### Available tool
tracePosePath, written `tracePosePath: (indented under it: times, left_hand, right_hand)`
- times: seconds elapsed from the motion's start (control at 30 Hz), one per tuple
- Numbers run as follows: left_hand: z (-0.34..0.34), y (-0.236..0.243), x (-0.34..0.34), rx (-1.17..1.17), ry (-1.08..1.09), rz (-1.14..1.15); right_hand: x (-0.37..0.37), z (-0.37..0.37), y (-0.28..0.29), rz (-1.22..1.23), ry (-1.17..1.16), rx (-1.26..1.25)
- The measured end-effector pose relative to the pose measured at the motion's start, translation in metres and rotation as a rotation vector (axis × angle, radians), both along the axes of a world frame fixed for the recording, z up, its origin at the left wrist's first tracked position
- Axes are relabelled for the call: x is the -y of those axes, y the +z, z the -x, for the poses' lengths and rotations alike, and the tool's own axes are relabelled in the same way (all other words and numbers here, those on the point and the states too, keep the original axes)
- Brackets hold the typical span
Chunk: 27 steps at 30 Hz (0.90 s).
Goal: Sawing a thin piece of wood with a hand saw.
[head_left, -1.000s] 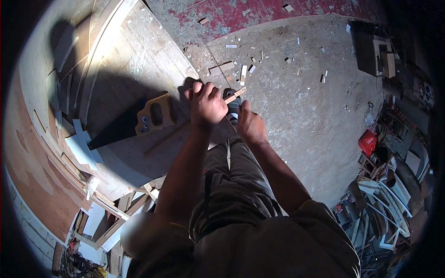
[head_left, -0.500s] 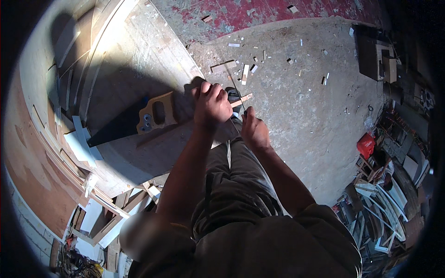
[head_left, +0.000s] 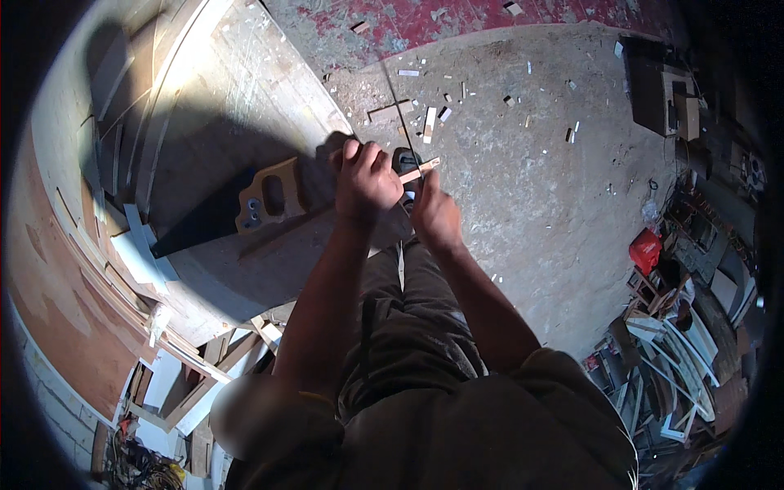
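At the edge of the wooden worktop, my left hand is closed round a short, narrow wooden strip, whose pale end sticks out past the edge. My right hand is closed on the near end of a long, thin dark tool. It could be a file or a narrow blade; its grip is hidden in my fingers. The tool crosses the strip just right of my left hand and points forward over the floor. Left of my hands lies a handsaw with a yellowish handle and dark blade.
Wood offcuts lie scattered over the concrete floor. Scrap boards and strips pile up at the lower left, with more scrap at the right near a red object. A dark box-like thing stands far right.
My right hand has moved forward and slightly left, pushing the tool forward across the strip so more of it shows beyond. My left hand stays closed on the strip.
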<state>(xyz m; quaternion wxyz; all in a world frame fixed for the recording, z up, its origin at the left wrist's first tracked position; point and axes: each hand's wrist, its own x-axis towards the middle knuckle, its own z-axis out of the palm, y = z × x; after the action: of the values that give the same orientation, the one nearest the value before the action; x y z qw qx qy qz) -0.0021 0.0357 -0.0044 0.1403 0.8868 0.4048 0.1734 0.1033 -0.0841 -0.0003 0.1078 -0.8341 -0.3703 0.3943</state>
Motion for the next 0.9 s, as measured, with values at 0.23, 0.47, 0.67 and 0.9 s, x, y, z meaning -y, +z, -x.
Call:
tracePosePath:
  times: [0.23, 0.47, 0.67, 0.9]
  left_hand:
    - [0.002, 0.0, 0.001, -0.061, 0.017, 0.016]
    - [0.003, 0.0, -0.001, -0.027, 0.031, -0.006]
    - [0.004, 0.003, 0.0, -0.028, 0.027, 0.02]
    - [0.001, -0.001, 0.001, -0.026, 0.022, -0.016]
  right_hand:
    - [0.041, 0.009, 0.004, -0.085, -0.017, 0.074]
    - [0.063, -0.008, 0.004, -0.158, 0.187, 0.131]
    - [0.014, -0.006, 0.018, -0.026, 0.089, 0.002]
    - [0.044, -0.01, 0.013, -0.143, 0.139, 0.093]
